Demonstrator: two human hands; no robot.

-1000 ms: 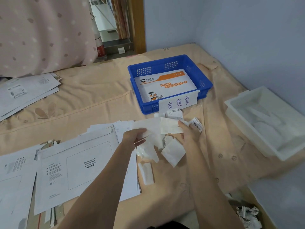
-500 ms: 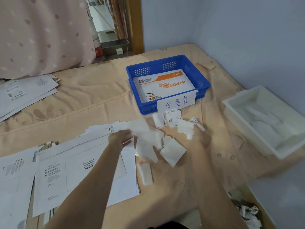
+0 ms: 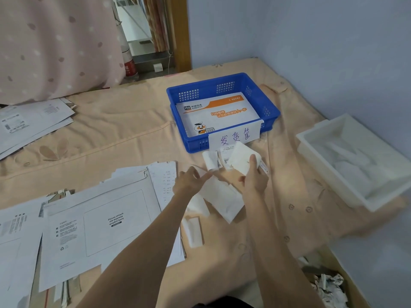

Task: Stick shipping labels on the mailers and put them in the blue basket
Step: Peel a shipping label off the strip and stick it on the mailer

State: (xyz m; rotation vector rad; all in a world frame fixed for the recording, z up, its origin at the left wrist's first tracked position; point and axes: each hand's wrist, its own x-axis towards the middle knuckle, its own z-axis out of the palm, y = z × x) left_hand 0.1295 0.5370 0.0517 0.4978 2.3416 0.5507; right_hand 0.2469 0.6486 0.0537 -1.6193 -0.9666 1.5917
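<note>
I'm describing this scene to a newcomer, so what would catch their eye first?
The blue basket at the far middle of the bed, holding an orange-and-white mailer. Nearer, the right hand grips a white label sheet, beside the left hand. A white tray sits right.

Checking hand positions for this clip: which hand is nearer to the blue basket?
Right. The right hand holds a white paper sheet just in front of the blue basket, near its handwritten tag. The left hand sits farther back and to the left, over the loose papers.
</note>
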